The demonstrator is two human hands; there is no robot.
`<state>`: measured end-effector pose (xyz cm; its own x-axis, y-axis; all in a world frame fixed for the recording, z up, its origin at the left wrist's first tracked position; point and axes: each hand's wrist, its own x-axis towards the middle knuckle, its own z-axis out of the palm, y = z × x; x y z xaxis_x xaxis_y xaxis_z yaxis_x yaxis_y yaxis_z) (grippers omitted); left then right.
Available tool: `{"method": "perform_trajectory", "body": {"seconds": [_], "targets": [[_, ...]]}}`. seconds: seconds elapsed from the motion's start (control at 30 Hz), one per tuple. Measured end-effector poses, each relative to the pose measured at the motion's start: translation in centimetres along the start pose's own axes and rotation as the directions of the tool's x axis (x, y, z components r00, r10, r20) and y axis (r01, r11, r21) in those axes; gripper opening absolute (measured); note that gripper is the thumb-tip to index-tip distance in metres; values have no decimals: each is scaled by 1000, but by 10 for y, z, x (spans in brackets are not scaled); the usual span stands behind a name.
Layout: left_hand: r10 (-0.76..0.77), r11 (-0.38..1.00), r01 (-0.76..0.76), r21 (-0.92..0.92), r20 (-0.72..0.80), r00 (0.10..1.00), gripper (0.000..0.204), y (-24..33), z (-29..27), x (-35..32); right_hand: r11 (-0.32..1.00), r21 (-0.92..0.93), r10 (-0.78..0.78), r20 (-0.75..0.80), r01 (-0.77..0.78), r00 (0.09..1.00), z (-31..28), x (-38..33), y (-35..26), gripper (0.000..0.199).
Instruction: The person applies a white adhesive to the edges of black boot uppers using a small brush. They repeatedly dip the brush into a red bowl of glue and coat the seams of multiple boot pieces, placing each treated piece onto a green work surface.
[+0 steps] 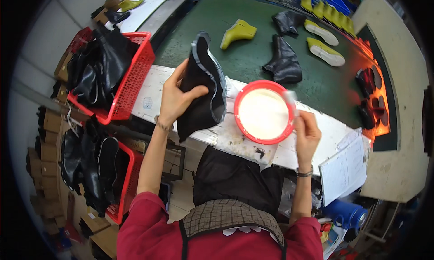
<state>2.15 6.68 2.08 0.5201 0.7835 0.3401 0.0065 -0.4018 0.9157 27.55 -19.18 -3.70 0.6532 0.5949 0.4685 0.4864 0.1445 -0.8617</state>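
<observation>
My left hand [177, 97] grips a black boot upper [205, 104], thumb on its dark face and fingers behind it. A pale, wet-looking line runs along the upper's edge. Beside it on the white bench stands a round red bowl [238, 122] containing creamy white liquid [263, 113], probably glue. At the bowl's right rim, my right hand [307, 129] is closed on a small pale brush [290, 98]; motion blur hides its details. The brush head is by the rim; I cannot tell whether it touches.
Red baskets [143, 56] of black boots stand left. Beyond the white bench [153, 90], a green surface [194, 25] carries yellow-green shoe lasts [239, 32] and black boot uppers [284, 61]. Dark red shoe parts [373, 106] lie under orange light. An open notebook [343, 172] overhangs the right edge.
</observation>
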Motion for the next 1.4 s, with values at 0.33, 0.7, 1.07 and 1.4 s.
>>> {"method": "perform_trajectory", "body": {"seconds": [0.33,0.7,1.07,1.4], "targets": [[25,864,18,502,-79,997,87,-102,-60,-7,896,157,436,-136,-415,890,-43,-9,107,21],[-459,824,522,222,-280,843,87,-112,-54,-66,881,163,469,-172,-444,866,-36,-14,103,20],[-468,870,350,-348,-354,810,26,-155,-47,-1,896,106,445,-219,-432,868,-37,-17,106,20],[-343,858,454,238,-392,854,81,-264,-65,169,911,160,403,-149,-380,903,-16,-6,108,18]]}}
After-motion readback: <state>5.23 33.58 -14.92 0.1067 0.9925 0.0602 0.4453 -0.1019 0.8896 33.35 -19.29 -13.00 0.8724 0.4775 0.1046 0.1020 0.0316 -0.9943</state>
